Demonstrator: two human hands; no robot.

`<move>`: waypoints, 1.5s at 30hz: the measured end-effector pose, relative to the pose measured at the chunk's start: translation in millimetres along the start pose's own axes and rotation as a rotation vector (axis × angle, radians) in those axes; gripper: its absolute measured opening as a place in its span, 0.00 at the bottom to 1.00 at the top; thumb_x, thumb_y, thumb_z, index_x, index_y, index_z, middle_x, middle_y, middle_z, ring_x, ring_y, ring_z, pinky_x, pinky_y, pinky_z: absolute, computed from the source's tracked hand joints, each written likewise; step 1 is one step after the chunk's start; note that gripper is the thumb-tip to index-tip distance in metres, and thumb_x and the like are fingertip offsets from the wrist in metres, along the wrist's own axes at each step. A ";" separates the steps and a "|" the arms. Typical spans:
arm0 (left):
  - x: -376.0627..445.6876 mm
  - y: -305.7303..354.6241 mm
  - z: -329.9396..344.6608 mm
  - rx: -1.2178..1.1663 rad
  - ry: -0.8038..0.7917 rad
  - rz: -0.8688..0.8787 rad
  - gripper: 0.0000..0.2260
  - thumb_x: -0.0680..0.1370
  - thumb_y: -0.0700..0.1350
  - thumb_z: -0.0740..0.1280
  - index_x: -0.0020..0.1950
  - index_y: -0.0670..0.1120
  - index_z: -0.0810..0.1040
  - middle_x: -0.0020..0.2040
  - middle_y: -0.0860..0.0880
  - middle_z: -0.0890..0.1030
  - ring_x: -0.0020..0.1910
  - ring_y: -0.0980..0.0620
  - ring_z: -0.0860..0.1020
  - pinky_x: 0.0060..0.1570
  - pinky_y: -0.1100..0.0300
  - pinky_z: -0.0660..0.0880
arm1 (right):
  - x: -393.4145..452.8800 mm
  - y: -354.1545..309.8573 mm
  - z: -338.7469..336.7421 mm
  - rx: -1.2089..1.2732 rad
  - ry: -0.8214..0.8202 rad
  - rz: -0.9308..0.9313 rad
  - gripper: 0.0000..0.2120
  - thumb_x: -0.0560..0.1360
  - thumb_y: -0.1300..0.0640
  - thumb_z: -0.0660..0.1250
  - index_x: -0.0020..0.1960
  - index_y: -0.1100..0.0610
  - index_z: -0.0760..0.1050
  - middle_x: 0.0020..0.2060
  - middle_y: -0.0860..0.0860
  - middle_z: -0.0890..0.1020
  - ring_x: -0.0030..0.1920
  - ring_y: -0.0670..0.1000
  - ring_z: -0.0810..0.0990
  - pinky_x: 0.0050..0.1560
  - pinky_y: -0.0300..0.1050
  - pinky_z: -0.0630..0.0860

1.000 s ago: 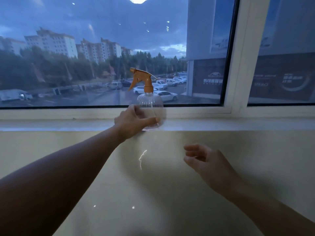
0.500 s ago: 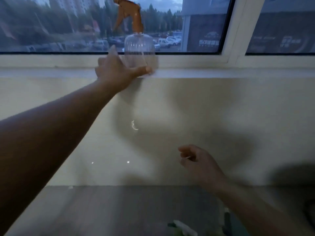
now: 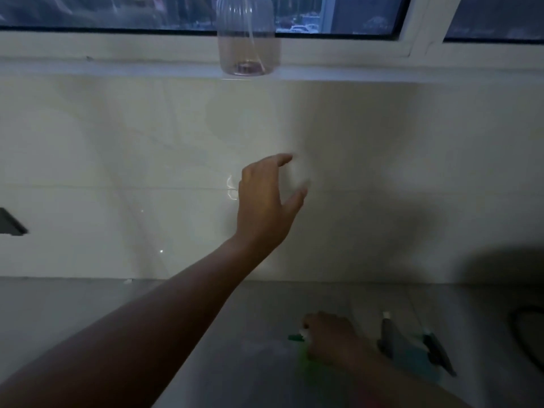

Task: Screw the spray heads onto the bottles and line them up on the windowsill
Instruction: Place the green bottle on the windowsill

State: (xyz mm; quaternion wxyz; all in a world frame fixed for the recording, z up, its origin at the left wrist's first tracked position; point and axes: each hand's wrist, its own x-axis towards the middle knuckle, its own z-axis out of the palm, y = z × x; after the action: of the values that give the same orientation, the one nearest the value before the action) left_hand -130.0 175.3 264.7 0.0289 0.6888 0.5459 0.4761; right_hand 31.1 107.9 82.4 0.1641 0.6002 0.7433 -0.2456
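A clear plastic bottle (image 3: pixel 248 39) stands upright on the white windowsill (image 3: pixel 117 67); its orange spray head is cut off by the top of the view. My left hand (image 3: pixel 265 201) hangs well below it in front of the wall, fingers apart, holding nothing. Down on the grey floor my right hand (image 3: pixel 332 337) rests over a green spray head (image 3: pixel 297 338); the blur hides whether the fingers grip it. A teal-and-grey spray head (image 3: pixel 412 348) lies just to the right of that hand.
A pale tiled wall (image 3: pixel 147 172) runs from the sill down to the grey floor (image 3: pixel 88 319). A dark fixture (image 3: pixel 11 223) juts from the wall at far left. A dark curved object (image 3: pixel 530 334) sits at the right edge.
My left hand has let go of the bottle on the sill and dropped down. The view has tilted downward. My right hand has gone down to the green spray head on the floor.
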 end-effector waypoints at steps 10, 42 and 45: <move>-2.2 -14.4 9.5 0.052 -0.147 0.096 0.24 0.76 0.49 0.71 0.70 0.49 0.72 0.67 0.52 0.76 0.68 0.51 0.68 0.67 0.58 0.67 | 26.4 3.0 5.1 0.038 0.082 -0.006 0.16 0.82 0.49 0.57 0.57 0.55 0.80 0.57 0.57 0.82 0.58 0.58 0.81 0.56 0.47 0.75; 164.1 119.4 -66.7 -0.607 -0.097 0.004 0.22 0.68 0.44 0.81 0.57 0.51 0.76 0.48 0.53 0.84 0.45 0.62 0.83 0.47 0.61 0.81 | -178.6 -44.1 -456.7 0.675 0.992 -0.268 0.55 0.54 0.35 0.81 0.74 0.54 0.66 0.60 0.50 0.78 0.54 0.50 0.80 0.46 0.44 0.76; 177.5 111.5 -61.5 -0.626 -0.159 0.042 0.17 0.70 0.36 0.78 0.51 0.52 0.78 0.46 0.52 0.85 0.45 0.60 0.84 0.47 0.62 0.81 | -144.1 -42.6 -441.7 0.735 0.871 -0.265 0.35 0.59 0.45 0.83 0.61 0.52 0.77 0.51 0.50 0.84 0.46 0.47 0.84 0.41 0.42 0.79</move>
State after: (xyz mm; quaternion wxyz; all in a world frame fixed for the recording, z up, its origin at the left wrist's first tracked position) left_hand -100.3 239.2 471.4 0.2720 0.6925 0.3548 0.5662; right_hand 44.6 232.4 531.8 -0.4078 0.5653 0.6770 -0.2364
